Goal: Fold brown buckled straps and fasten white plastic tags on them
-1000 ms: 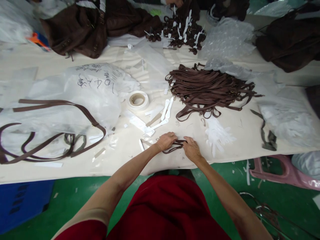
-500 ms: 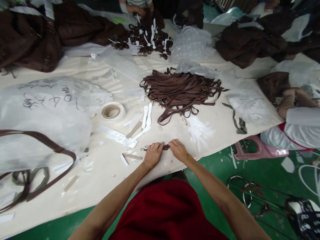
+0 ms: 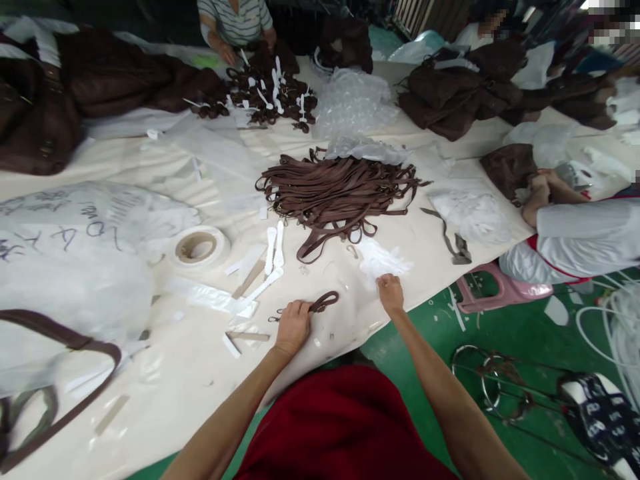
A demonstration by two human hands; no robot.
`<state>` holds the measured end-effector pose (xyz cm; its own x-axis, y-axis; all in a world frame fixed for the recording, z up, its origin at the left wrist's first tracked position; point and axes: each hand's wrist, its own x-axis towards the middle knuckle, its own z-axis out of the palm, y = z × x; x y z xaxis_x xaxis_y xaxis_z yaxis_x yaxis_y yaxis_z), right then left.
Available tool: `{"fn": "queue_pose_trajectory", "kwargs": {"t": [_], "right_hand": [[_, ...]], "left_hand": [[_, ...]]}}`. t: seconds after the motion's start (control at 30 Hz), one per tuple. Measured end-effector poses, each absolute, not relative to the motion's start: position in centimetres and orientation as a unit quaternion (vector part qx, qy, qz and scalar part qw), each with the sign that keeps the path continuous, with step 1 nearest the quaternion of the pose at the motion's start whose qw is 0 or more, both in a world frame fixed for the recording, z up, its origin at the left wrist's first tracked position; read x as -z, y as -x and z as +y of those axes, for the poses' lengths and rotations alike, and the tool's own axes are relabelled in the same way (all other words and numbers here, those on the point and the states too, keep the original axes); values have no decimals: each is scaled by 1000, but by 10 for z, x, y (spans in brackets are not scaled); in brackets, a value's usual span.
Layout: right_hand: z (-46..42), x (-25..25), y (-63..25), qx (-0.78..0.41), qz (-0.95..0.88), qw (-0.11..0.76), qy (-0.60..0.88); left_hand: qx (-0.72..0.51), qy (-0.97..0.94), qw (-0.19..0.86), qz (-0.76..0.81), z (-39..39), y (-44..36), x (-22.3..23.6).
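Note:
Under my left hand (image 3: 294, 325), a short brown strap (image 3: 324, 303) is bundled up, gripped against the table. Its looped end sticks out to the right of my fingers and a small metal clasp (image 3: 274, 319) pokes out on the left. My right hand (image 3: 391, 295) is apart from the strap, fingers closed at the lower edge of a crumpled white glove (image 3: 381, 259). Beyond both hands lies a large pile of long brown straps (image 3: 340, 190) with metal hooks. A small loose hook (image 3: 353, 251) rests beside the glove.
Left of my hands are white strips (image 3: 271, 250), a roll of white tape (image 3: 220, 248) and a large plastic bag (image 3: 75, 280). Across the table a person in a striped shirt (image 3: 240, 27) handles brown pieces. Another person (image 3: 590, 233) works at right, near a pink stool (image 3: 505, 293).
My right hand has let go of the short strap and moved right to the white glove. My left hand still holds the strap, whose loop now shows. The view has shifted right.

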<state>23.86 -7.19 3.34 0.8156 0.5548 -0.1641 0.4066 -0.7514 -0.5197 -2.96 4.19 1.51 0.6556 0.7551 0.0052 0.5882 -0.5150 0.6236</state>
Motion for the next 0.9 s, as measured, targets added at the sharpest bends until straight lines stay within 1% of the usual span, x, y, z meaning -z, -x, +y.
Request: {"fn": "queue_pose_trajectory", "kwargs": {"t": [0.13, 0.23, 0.3, 0.37, 0.43, 0.53, 0.63, 0.7, 0.73, 0.77, 0.8, 0.83, 0.9], "right_hand": [[-61, -34, -255, -200, -189, 266, 924], [-55, -38, -258, -238, -173, 310, 904], [-57, -43, -259, -260, -172, 351, 883], [-60, -50, -260, -281, -175, 401, 855], [-66, -60, -259, -311, -179, 456, 814], [-75, -82, -254, -379, -188, 529, 736], [-82, -107, -244, -485, -173, 604, 609], [-85, -121, -237, -537, -163, 629, 538], [-86, -127, -235, -541, -172, 627, 533], [-87, -131, -233, -521, -196, 616, 557], [-88, -134, -231, -476, -237, 600, 598], [-88, -136, -231, -406, -292, 577, 646], [-89, -138, -232, -218, -418, 513, 717]], "left_hand": [[-178, -797, 381, 434, 56, 21, -37], [-199, -749, 441, 453, 60, 13, -63], [-218, -679, 526, 463, 57, 8, -82], [-253, -565, 629, 470, 52, 2, -100], [-298, -454, 699, 465, 46, -5, -115], [-346, -372, 737, 445, 36, -17, -130], [-346, -334, 770, 420, 23, -33, -142], [-335, -333, 785, 401, 14, -45, -152], [-332, -336, 790, 391, 9, -51, -157], [-330, -338, 794, 382, 5, -57, -163], [-328, -336, 799, 376, 2, -63, -168], [-328, -330, 804, 371, -1, -68, -173], [-326, -316, 811, 369, -6, -76, -182]]}}
